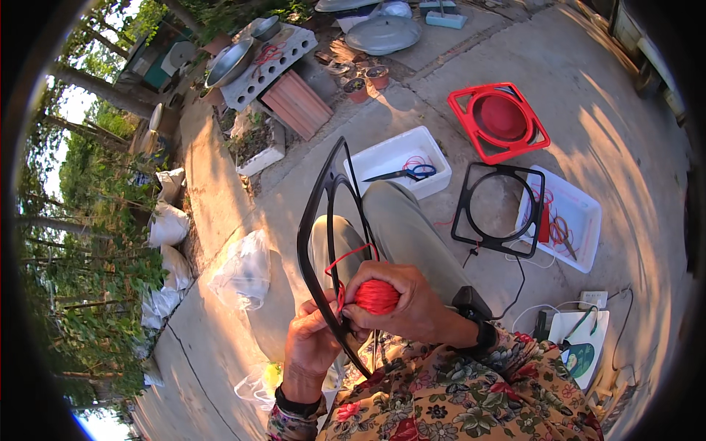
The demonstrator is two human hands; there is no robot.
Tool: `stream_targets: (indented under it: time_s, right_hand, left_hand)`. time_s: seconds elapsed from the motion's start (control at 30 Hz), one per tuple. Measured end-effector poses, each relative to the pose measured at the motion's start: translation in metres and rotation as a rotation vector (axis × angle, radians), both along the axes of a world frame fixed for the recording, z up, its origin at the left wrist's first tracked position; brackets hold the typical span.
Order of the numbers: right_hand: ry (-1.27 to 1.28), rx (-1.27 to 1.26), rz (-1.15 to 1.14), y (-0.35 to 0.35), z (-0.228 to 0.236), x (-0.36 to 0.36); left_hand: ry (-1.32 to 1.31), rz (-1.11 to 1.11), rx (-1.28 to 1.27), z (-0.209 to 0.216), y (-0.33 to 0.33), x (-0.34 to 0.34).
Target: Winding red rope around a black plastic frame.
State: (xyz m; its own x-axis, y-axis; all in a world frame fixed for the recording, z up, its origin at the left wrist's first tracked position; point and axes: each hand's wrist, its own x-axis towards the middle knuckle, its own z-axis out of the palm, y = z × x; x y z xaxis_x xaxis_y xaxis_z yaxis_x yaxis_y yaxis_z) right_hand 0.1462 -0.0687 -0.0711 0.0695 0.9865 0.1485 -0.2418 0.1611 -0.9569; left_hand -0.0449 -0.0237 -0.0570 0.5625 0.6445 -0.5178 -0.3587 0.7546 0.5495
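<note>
One wide stretch of grey concrete [426, 81] lies under everything, and my two knees in grey-green trousers [397, 220] rise from it toward 12 o'clock of my hands. Up on edge, with its top leaning toward 11 to 12 o'clock, is the square black frame with rounded corners and a round inner ring [304, 239]. I see it almost side-on, its dull surface catching a little light, its lower part passing behind my fingers. Between 12 and 1 o'clock sits a white rectangular tray [382, 151]; at 2 o'clock there is another white rectangular tray [590, 220], red cord inside. Just beside that one lies a second square black frame, flat, showing its ring [494, 239], and at 1 o'clock a square red frame with a darker round centre [509, 147].

My left hand [315, 334] pinches the near rim between thumb and fingers, with red cord at the fingertips. My right hand [393, 294] is curled around a round, tightly wound ball of glossy red cord [377, 297], just to the 3 o'clock side of the rim; I cannot tell whether those fingers touch the frame.

Smaller are the blue-handled scissors [421, 172] in the first tray and the orange-handled scissors [560, 228] in the other. Thinnest is a loose red strand [348, 254], arching up over my knuckles across the frame.
</note>
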Motion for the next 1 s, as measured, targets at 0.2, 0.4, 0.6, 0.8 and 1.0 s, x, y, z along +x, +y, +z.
stream_targets:
  time_s: [0.2, 0.4, 0.6, 0.8, 1.0]
  right_hand:
    - [-0.116, -0.045, 0.014, 0.003, 0.008, 0.013]
    - [-0.291, -0.132, 0.051, 0.002, 0.018, 0.033]
    - [-0.455, -0.066, 0.060, 0.008, 0.024, 0.049]
    - [-0.368, -0.087, 0.114, 0.002, 0.025, 0.058]
    - [-0.314, -0.092, -0.008, -0.002, 0.036, 0.078]
  left_hand:
    - [-0.009, -0.199, 0.111, 0.009, 0.010, 0.004]
    - [0.013, -0.186, 0.120, 0.016, 0.010, 0.019]
    - [-0.074, -0.290, 0.157, 0.017, 0.019, 0.034]
    - [-0.199, -0.349, 0.110, 0.009, 0.021, 0.036]
    - [-0.241, -0.279, 0.099, 0.003, 0.018, 0.040]
